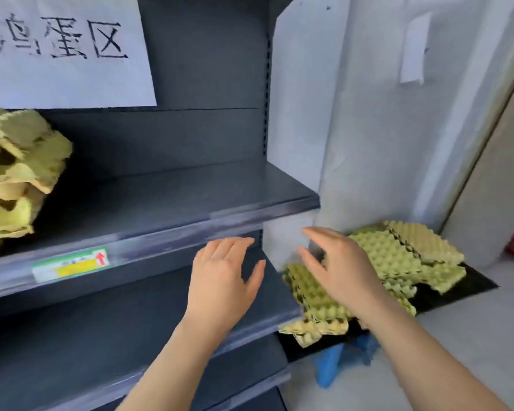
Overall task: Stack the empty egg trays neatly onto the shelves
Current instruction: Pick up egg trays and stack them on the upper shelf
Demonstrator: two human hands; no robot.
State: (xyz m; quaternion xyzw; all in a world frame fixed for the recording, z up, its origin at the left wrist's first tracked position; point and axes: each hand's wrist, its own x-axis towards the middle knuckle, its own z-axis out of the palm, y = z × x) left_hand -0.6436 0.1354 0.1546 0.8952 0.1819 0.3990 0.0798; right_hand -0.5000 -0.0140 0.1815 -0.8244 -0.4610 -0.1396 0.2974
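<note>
Right now both hands are spread and hold nothing: my right hand (336,262) hovers over the near corner of the loose egg trays (398,256), my left hand (223,280) in front of the shelves (161,203). The trays sprawl on a black board (475,280) just right of the shelves' end, stretching off to the far right, so my right hand is nearer. A stack (15,173) already sits at the shelves' upper left.

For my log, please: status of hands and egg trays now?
Both open, empty: left hand, right hand. Egg trays loose on black board; one stack on shelf. No obstruction seen.
</note>
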